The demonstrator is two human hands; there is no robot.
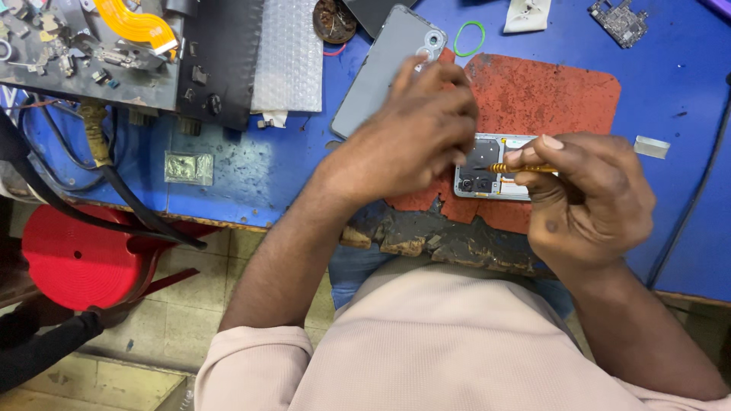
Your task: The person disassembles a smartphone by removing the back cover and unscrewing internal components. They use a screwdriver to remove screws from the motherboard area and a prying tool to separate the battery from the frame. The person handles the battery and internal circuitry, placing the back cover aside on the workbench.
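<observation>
Fingers of the right hand pinch a yellow screwdriver, its tip on the opened phone lying on the red mat. The left hand, fingers curled together, presses the phone's left end. A grey back cover lies just behind.

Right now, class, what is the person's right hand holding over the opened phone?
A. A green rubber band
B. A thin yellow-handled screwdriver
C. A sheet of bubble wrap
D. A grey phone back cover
B: the right hand pinches a thin yellow-handled screwdriver pointing at the opened phone on the red mat.
</observation>
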